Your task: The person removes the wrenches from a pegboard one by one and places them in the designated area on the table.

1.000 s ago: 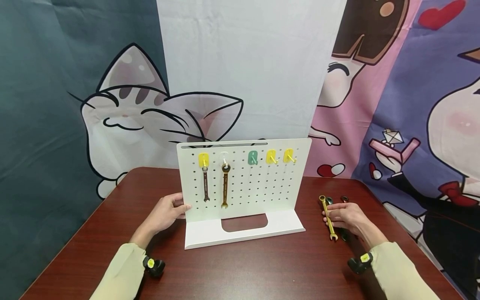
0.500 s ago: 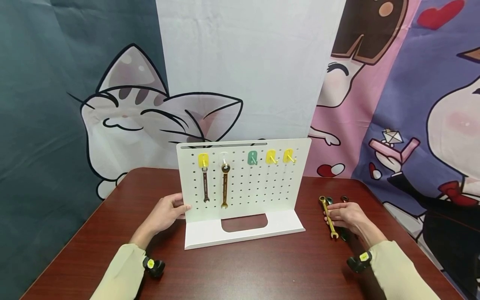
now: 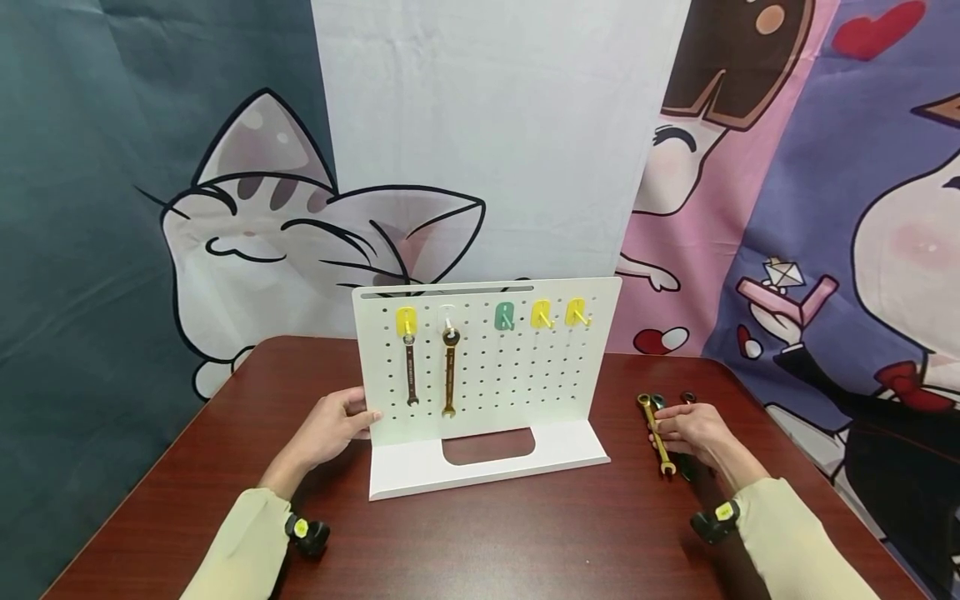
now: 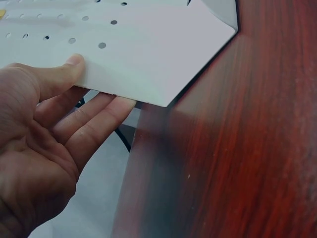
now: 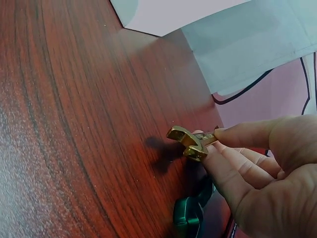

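My left hand (image 3: 333,425) holds the left edge of a white pegboard stand (image 3: 487,375); in the left wrist view its thumb lies on the front face and the fingers go behind. My right hand (image 3: 697,433) pinches a gold combination wrench (image 3: 657,437) between thumb and fingers. The right wrist view shows the wrench's open end (image 5: 190,141) raised off the table, its shadow below. Beneath that hand lies a green wrench (image 5: 188,210), and another dark wrench (image 3: 687,397) is partly hidden. On the board hang a small dark-looking wrench (image 3: 411,375) and a gold-brown wrench (image 3: 450,375).
The board carries a yellow hook (image 3: 407,320) and a white hook (image 3: 447,317) bearing the wrenches. Further right are a green hook (image 3: 505,316) and two yellow hooks (image 3: 542,314). All stands on a dark red wooden table (image 3: 487,542) before a printed cloth backdrop (image 3: 502,142).
The gold wrench shifts very slightly in my right hand, and the right wrist moves a little to the left. My left hand and the board stay in place.
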A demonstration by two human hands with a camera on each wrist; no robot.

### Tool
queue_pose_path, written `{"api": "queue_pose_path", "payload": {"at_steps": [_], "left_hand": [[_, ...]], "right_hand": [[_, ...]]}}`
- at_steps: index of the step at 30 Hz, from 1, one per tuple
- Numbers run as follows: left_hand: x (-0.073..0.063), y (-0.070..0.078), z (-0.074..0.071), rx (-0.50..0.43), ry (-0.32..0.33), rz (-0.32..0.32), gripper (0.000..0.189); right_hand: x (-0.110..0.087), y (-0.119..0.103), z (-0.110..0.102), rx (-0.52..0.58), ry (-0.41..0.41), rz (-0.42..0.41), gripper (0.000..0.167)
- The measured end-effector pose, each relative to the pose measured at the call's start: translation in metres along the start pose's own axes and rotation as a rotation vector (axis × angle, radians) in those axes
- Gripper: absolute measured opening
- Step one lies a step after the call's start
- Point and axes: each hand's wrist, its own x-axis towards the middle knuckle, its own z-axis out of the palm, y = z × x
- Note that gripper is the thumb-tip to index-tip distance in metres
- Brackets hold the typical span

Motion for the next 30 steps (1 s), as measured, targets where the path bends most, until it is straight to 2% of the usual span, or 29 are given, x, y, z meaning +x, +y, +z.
{"api": "queue_pose_path", "payload": {"at_steps": [10,20,30], "left_hand": [[-0.001,-0.003,0.001,-0.015,-0.006,0.006,0.041],[-0.002,-0.002,0.002,-0.012,-0.003,-0.003,0.041],[0.0,0.001,0.0,-0.001,-0.005,0.007,0.042]], "right_hand": [[0.0,0.0,0.001,-0.039,0.048,0.018,0.042],[-0.004,-0.001,-0.004,-0.016,0.03,0.006,0.046],[-0.009,-0.008,-0.01,0.011,0.079,0.008,0.043]]}}
